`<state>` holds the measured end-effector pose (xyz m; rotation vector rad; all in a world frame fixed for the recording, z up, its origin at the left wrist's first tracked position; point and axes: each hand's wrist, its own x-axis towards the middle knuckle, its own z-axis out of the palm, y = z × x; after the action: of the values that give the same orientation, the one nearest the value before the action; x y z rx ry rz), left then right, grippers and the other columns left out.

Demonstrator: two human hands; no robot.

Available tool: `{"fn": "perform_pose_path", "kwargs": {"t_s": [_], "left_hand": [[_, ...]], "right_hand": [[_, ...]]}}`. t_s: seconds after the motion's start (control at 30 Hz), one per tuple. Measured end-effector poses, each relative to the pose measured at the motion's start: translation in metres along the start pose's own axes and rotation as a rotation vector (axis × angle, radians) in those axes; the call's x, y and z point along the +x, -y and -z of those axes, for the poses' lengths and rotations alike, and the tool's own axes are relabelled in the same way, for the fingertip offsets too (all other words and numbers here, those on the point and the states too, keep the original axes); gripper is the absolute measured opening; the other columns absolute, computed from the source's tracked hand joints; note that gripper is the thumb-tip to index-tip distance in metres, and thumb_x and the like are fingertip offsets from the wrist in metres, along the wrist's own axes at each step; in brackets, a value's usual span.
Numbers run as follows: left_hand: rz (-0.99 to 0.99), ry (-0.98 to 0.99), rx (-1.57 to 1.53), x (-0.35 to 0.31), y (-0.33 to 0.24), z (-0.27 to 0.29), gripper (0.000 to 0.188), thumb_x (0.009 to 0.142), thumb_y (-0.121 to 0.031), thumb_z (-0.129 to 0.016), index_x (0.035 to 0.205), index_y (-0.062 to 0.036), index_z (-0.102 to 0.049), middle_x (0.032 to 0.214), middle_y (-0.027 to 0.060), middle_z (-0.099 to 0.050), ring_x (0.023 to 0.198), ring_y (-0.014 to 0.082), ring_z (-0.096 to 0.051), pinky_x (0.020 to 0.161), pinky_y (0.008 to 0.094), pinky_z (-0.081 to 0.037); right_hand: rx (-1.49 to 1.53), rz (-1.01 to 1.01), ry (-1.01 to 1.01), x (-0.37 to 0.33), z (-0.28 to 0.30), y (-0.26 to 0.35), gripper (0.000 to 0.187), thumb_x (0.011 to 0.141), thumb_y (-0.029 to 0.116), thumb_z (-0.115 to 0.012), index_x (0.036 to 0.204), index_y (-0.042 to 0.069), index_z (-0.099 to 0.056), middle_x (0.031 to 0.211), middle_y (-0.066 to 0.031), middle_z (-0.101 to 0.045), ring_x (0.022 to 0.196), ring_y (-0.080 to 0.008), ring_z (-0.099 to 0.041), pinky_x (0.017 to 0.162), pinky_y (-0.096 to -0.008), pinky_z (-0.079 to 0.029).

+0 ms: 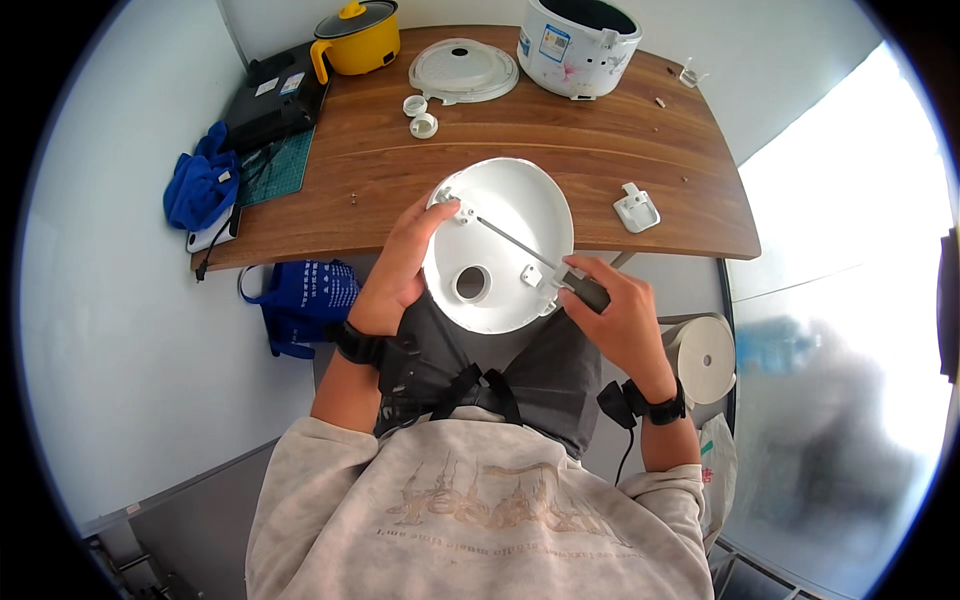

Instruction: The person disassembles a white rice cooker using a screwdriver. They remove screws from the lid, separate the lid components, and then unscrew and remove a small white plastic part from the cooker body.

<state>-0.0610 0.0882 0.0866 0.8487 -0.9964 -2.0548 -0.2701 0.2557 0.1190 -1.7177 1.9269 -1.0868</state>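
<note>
A round white plastic lid [520, 215], hollow side up, is tilted over my lap against the table's front edge. My left hand [405, 258] grips its left rim, thumb on a small white bracket [464, 213] inside. In my right hand [618, 308] is a screwdriver [588, 290] with a dark grey handle. Its long shaft crosses the lid, and the tip reaches the bracket; whether it sits in a screw is too small to tell. A round hole [470, 284] opens near the lid's lower edge.
On the wooden table [350, 160] stand a white cooker body [575, 60], a white cover [463, 72], two small white caps [423, 126], a white latch-like part [637, 209] and a yellow pot [362, 42]. A black case [275, 105] and blue cloth [203, 185] lie left.
</note>
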Motion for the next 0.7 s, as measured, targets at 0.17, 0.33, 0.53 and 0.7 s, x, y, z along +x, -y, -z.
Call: {"fn": "perform_pose_path", "kwargs": {"t_s": [0.17, 0.33, 0.53, 0.7], "left_hand": [[-0.015, -0.024, -0.004, -0.001, -0.001, -0.001, 0.043, 0.097, -0.020, -0.061, 0.136, -0.0010, -0.057, 0.122, 0.0092, -0.066, 0.110, 0.0181, -0.063, 0.095, 0.0313, -0.050], [0.002, -0.029, 0.032, -0.005, -0.004, -0.004, 0.042, 0.099, -0.024, -0.062, 0.133, -0.0005, -0.059, 0.121, 0.0088, -0.067, 0.108, 0.0177, -0.064, 0.094, 0.0312, -0.050], [-0.002, -0.027, 0.049, -0.009, -0.006, -0.007, 0.044, 0.100, -0.029, -0.063, 0.132, -0.0003, -0.059, 0.120, 0.0091, -0.067, 0.107, 0.0175, -0.065, 0.093, 0.0308, -0.050], [-0.002, -0.008, 0.059, -0.010, -0.008, -0.009, 0.044, 0.100, -0.029, -0.063, 0.133, -0.0003, -0.059, 0.120, 0.0097, -0.067, 0.107, 0.0173, -0.065, 0.092, 0.0304, -0.050]], "right_hand": [[0.006, -0.001, 0.025, 0.002, -0.002, 0.002, 0.029, 0.089, 0.020, -0.072, 0.113, 0.004, -0.070, 0.083, -0.0148, -0.072, 0.071, -0.0316, -0.068, 0.069, -0.0357, -0.053], [0.030, -0.033, 0.022, 0.003, -0.006, 0.003, 0.027, 0.091, 0.021, -0.071, 0.112, 0.004, -0.071, 0.080, -0.0157, -0.071, 0.067, -0.0308, -0.068, 0.065, -0.0353, -0.052], [0.026, 0.014, 0.005, 0.001, -0.005, 0.005, 0.026, 0.090, 0.019, -0.072, 0.110, 0.004, -0.072, 0.079, -0.0143, -0.071, 0.065, -0.0290, -0.067, 0.062, -0.0348, -0.052], [-0.065, 0.147, -0.080, 0.002, -0.007, -0.003, 0.028, 0.085, 0.018, -0.077, 0.112, 0.009, -0.074, 0.082, -0.0074, -0.070, 0.063, -0.0241, -0.065, 0.060, -0.0331, -0.051]]}}
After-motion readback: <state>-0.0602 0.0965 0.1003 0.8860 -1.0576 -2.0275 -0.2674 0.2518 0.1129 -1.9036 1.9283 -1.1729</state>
